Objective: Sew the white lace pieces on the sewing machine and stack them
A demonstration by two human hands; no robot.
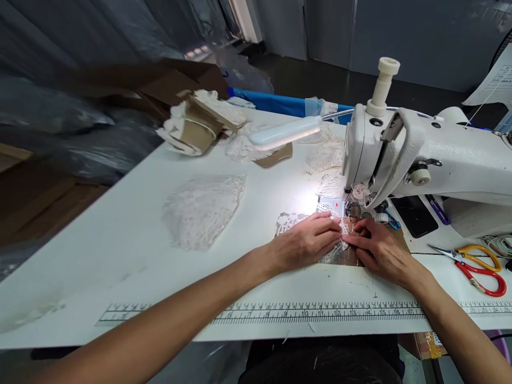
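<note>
A piece of white lace (291, 221) lies by the needle area of a white sewing machine (400, 154). My left hand (310, 238) rests on this lace, its fingers bent and pressed together over the edge. From the other side my right hand (378, 246) pinches the lace edge, the forefinger pointing in toward the left fingertips. Both hands are just in front of the presser foot (352, 209), over the metal machine plate (340, 258). The fingers hide part of the lace.
Cut lace pieces (206, 210) lie on the white table (132, 240), with a bundle (200, 122) behind. A lamp (286, 133) shines over the work. Scissors (476, 264) and a phone (415, 216) are at right. A printed ruler (280, 313) lines the front edge.
</note>
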